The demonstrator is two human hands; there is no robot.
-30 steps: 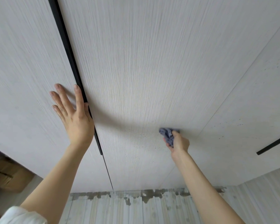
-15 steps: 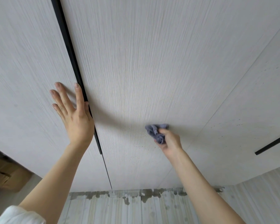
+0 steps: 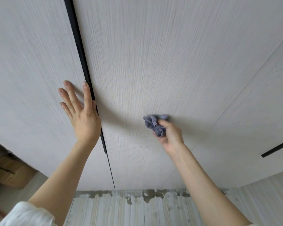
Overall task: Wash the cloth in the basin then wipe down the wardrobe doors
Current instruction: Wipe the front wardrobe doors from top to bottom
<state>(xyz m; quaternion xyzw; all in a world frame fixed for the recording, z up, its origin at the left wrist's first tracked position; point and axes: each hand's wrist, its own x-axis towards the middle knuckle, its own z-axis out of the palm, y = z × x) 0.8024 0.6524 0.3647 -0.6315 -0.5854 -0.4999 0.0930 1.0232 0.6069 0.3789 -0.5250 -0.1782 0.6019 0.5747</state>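
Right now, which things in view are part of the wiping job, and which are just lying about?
Part of the job:
- blue-grey cloth, bunched in the right hand
- middle wardrobe door, being wiped
- left wardrobe door, with the left hand flat on it
- right wardrobe door

Lying about:
- cardboard boxes, lower left
- wet-patched floor tiles

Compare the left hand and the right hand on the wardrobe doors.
The left hand lies flat with straight, spread fingers; the right hand is curled around a bunched blue-grey cloth. The left hand holds nothing and rests beside the black handle strip; the right hand works mid-panel. Both are raised against the pale wardrobe doors.
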